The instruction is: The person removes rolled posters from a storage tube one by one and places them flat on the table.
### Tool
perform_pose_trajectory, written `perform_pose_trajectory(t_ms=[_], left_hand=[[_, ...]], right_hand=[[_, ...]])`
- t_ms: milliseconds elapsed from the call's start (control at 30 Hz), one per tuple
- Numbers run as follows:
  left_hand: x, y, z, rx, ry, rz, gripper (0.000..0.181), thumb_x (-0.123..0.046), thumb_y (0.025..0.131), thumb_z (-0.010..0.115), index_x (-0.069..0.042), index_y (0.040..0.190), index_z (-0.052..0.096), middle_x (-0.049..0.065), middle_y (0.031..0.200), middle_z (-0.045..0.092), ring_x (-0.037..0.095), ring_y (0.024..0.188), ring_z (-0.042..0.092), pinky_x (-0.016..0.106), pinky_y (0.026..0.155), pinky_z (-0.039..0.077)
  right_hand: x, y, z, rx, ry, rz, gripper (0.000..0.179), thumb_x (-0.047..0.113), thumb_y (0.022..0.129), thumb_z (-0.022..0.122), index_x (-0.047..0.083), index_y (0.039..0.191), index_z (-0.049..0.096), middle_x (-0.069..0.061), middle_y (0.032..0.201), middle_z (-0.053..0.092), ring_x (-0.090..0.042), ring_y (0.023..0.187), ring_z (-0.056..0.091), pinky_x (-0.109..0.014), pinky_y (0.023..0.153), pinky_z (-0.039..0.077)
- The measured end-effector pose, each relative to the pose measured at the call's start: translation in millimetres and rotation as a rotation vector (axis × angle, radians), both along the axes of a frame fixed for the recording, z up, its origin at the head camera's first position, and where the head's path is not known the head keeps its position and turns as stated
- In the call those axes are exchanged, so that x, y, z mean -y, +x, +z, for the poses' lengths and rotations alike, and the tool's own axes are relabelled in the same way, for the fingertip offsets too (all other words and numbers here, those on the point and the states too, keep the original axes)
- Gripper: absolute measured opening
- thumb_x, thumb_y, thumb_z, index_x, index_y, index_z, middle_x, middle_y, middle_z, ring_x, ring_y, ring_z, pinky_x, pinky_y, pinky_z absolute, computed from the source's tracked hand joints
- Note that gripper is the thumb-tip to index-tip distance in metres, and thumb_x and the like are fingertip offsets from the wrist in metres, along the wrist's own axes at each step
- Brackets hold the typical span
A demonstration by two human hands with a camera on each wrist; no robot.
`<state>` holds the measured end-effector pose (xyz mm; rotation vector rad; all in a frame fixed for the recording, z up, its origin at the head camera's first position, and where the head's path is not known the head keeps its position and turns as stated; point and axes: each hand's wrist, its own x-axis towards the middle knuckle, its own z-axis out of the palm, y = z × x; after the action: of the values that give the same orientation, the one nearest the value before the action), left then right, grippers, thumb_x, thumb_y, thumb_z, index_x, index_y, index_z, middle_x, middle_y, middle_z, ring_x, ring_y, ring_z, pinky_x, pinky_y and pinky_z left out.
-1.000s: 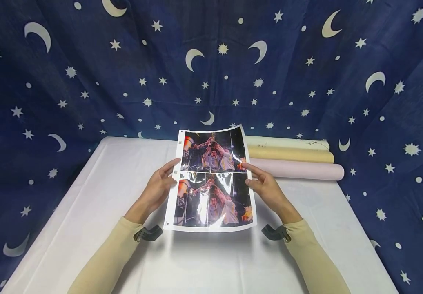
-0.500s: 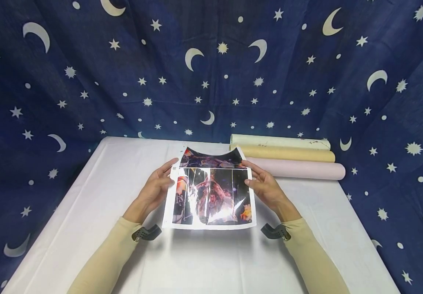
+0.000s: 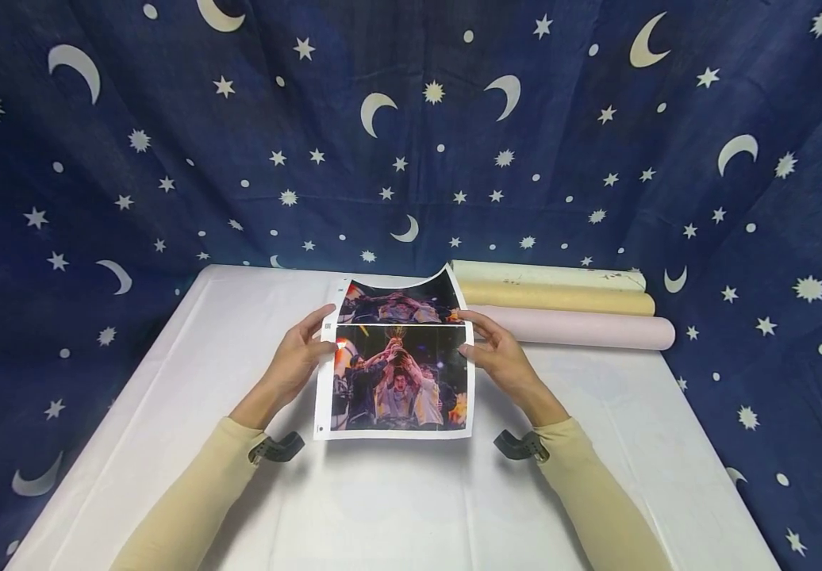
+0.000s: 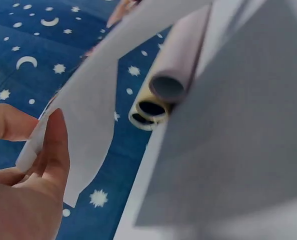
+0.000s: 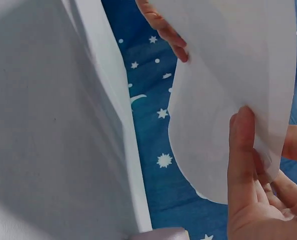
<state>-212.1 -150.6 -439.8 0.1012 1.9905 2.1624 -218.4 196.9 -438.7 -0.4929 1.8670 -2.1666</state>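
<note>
Both hands hold up a glossy printed sheet (image 3: 398,388) above the table. It bears two copies of one picture, people raising a trophy, one above the other with a white strip between. My left hand (image 3: 291,366) pinches its left margin, thumb in front. On the opposite edge, my right hand (image 3: 502,361) pinches the sheet at about the same height. The upper part bends away from me and its top edge curves. The left wrist view shows the plain white back of the sheet (image 4: 91,115), as does the right wrist view.
Three rolls lie side by side at the back right of the white-covered table (image 3: 397,507): a pale patterned roll (image 3: 554,275), a yellow roll (image 3: 561,298) and a pink roll (image 3: 582,330). A dark blue curtain (image 3: 339,127) with moons and stars hangs behind and at both sides.
The sheet's upper part folded back, then rose partway again. Hands and sheet have shifted slightly left, the right hand more. The bright glare on the lower picture is gone.
</note>
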Motion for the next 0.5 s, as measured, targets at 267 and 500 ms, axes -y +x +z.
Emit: perform_pose_trajectory(t_ms=[267,500], left_hand=[[10.8,-4.8,-1.3,-0.119,-0.415,0.073,0.067,0.0,0.088,0.061,-0.012,0.15,0.038,0.019,0.151,0.041,0.039,0.126,0.057,0.032,0.087,0.056],[31.3,-6.5,-0.8,-0.143,-0.544,0.097,0.064,-0.003,0.091,0.061,-0.011,0.15,0.038,0.022,0.151,0.04,0.043,0.129,0.053,0.048,0.097,0.052]], right_hand=[[16.3,-6.0,-2.3,-0.03,0.078,-0.034,0.059,-0.004,0.092,0.06,0.001,0.146,0.039,-0.017,0.15,0.041,-0.008,0.097,0.07,-0.03,0.082,0.059],[36.0,-11.4,-2.8,-0.002,0.115,-0.024,0.057,-0.003,0.092,0.06,0.005,0.146,0.042,-0.02,0.151,0.041,-0.005,0.095,0.069,-0.027,0.08,0.059]])
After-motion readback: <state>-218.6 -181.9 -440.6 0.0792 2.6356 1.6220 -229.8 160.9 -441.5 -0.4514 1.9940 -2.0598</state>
